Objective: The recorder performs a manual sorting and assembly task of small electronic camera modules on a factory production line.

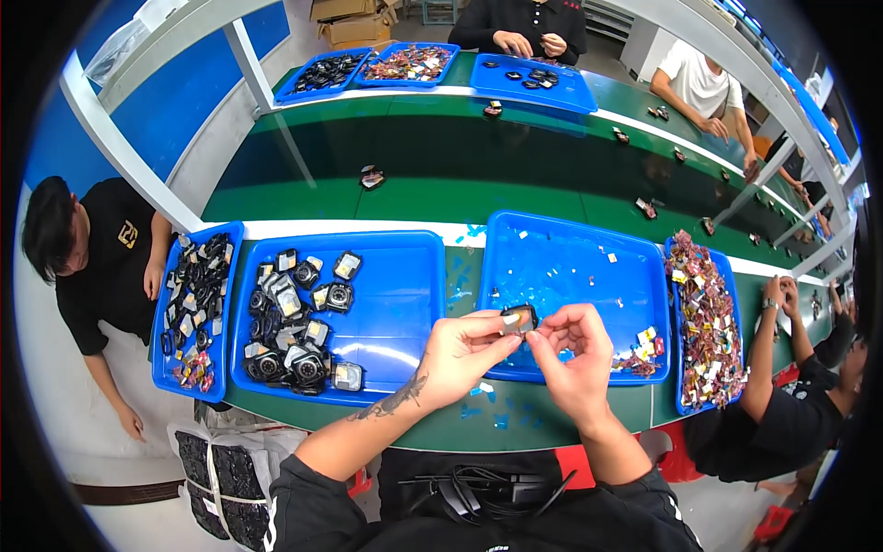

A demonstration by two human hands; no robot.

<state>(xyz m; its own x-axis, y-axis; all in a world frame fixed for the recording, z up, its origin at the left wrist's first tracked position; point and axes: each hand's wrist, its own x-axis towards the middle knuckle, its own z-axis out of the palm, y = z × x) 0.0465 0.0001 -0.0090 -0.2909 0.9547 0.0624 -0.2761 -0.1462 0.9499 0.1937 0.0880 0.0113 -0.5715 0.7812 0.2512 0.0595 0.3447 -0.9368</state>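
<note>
The left hand (460, 354) pinches a small dark module (520, 318) between thumb and fingers, above the near edge of the right blue tray (570, 267). The right hand (575, 354) meets it, fingertips pressed together at the module's edge, probably peeling or seating a small piece. The step appears to be mid-handling; the next move calls for a steady left-hand grip. More modules lie in the left tray (395, 294) on the desk (515, 428).

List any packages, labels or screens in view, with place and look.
Brown cardboard boxes: floor beyond the far trays, rectangular.
Small shiny foil wrappers: heaped in the rightmost blue plastic tray, red, silver, gold.
White bag of dark padded sheets: floor, lower left.
No screens visible.
</note>
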